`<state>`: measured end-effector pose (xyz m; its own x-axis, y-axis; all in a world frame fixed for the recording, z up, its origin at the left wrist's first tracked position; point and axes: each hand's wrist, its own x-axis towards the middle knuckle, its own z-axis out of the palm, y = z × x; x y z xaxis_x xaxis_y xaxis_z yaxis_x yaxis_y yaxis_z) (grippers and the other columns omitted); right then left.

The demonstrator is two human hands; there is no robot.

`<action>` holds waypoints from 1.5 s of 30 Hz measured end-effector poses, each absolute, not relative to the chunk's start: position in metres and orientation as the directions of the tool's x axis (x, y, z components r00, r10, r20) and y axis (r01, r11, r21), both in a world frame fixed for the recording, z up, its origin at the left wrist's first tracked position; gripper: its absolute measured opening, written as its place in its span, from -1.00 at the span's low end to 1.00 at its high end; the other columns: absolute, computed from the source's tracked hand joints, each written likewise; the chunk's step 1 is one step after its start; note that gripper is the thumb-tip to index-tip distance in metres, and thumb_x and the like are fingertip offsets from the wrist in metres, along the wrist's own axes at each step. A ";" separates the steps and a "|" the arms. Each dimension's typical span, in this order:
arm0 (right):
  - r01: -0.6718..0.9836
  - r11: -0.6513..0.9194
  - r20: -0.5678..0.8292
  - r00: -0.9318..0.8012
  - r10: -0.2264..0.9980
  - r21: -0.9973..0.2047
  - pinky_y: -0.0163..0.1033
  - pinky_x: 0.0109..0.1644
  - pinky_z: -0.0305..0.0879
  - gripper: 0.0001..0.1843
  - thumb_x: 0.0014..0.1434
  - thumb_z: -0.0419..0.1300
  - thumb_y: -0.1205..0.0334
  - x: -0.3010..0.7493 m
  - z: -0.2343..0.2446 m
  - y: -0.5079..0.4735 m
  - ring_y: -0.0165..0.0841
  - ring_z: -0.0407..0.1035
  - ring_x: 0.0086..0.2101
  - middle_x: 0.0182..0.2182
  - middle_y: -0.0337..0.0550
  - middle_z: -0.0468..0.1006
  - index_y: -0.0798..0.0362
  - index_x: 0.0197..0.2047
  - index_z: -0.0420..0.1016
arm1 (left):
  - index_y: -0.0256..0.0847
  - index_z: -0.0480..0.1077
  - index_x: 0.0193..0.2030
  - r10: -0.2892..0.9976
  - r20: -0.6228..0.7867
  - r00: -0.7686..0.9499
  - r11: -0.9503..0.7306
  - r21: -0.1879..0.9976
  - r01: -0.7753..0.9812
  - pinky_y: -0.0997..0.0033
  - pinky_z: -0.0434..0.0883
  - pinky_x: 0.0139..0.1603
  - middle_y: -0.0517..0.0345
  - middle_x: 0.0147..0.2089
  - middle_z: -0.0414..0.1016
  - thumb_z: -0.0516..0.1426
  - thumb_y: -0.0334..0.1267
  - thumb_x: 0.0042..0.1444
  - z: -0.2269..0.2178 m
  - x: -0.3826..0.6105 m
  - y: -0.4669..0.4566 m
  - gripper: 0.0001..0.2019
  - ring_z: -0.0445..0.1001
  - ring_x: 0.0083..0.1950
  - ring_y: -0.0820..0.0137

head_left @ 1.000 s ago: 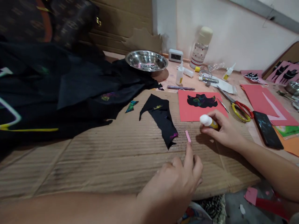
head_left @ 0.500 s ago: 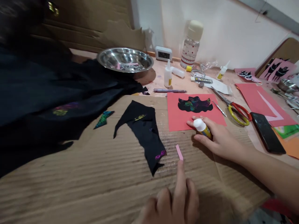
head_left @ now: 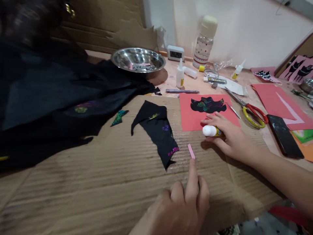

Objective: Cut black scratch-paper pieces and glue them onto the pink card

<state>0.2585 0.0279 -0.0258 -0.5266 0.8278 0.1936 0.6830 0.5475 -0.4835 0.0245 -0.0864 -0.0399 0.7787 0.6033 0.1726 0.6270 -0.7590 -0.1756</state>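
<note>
My left hand (head_left: 182,202) reaches in from the bottom with its index finger stretched out and the other fingers bent. That fingertip presses the near end of a narrow pink paper strip (head_left: 191,150) on the cardboard. In my right hand (head_left: 228,135) is a glue stick (head_left: 213,131), held between thumb and fingers, its white end pointing left. Just beyond lies a red sheet of paper (head_left: 187,122) bearing a black scalloped shape (head_left: 207,106) with glittery colours. Left of the strip rests a cut piece of black cloth (head_left: 156,130) with glitter patches.
Corrugated cardboard (head_left: 97,186) covers the work surface. Dark cloth (head_left: 61,98) spreads on the left, near a steel bowl (head_left: 116,58). Scissors (head_left: 253,114), a phone (head_left: 285,135), a pen (head_left: 182,91), a glue bottle (head_left: 180,76) and a water bottle (head_left: 204,44) lie or stand farther back.
The glue stick has tipped so that it lies more level, its white end turned left. My left fingertip stays on the pink strip. The whole view has shifted slightly.
</note>
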 end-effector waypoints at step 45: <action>0.650 0.655 0.231 -0.619 0.750 -0.385 -0.15 -0.15 0.46 -0.55 0.53 -0.11 -0.05 0.250 -0.020 0.009 -0.29 0.45 -0.29 -0.15 -0.01 0.46 0.09 0.03 0.45 | -0.30 0.47 0.10 0.623 0.135 0.770 -0.752 -0.166 0.638 0.38 0.45 -0.66 -0.58 0.27 0.46 0.15 -0.08 0.29 -0.037 0.034 -0.081 -0.62 0.57 -0.53 0.25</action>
